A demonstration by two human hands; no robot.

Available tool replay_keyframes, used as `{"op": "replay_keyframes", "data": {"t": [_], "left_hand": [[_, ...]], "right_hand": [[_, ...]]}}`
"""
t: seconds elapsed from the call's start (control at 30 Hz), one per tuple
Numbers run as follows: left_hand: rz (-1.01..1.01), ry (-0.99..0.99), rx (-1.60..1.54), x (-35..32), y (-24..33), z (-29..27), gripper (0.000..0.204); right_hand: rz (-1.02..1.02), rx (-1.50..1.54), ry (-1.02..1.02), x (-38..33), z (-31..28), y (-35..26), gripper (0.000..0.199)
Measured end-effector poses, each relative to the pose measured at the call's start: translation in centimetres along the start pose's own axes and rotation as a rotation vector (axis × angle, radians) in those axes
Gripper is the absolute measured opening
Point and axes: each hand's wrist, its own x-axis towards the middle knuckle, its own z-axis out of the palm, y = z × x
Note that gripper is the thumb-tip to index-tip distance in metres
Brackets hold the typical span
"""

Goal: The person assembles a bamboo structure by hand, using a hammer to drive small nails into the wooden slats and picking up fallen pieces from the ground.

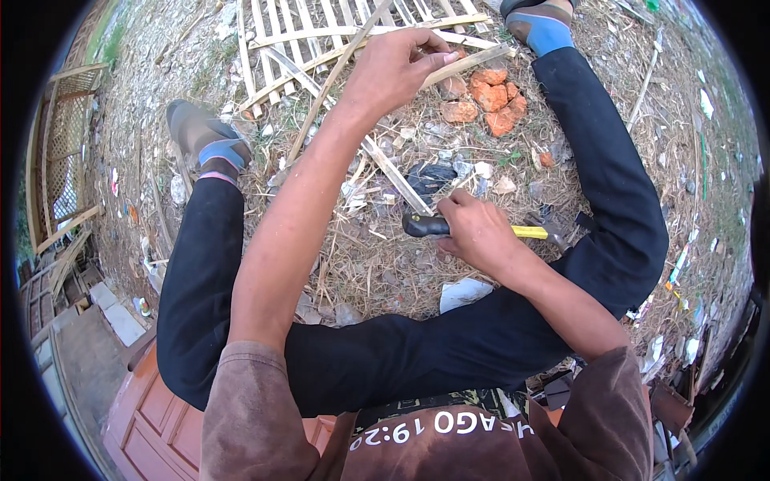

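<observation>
Bamboo slat pinched in my left hand, right hand clamped on yellow-handled hammer over straw.

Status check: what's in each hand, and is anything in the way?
Left hand pinching a bamboo slat on the lattice panel. Right hand gripping the hammer, low over the straw. Brick pieces lie just beside the slat.
</observation>
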Motion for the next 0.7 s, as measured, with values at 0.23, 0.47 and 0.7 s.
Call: {"op": "replay_keyframes", "data": {"t": [0.23,0.47,0.7], "left_hand": [[-0.249,0.085,-0.159,-1.5,-4.6,0.7,0.026],[-0.238,0.030,-0.339,-4.6,-5.8,5.4,0.020],[0.061,0.134,-0.138,-6.1,-6.0,10.1,0.016]], "right_hand": [[0.274,0.042,0.262,5.7,-5.8,4.3,0.036],[0.293,-0.035,0.229,9.5,-5.1,7.2,0.033],[0.492,0.591,0.543,4.6,-10.6,8.1,0.027]]}}
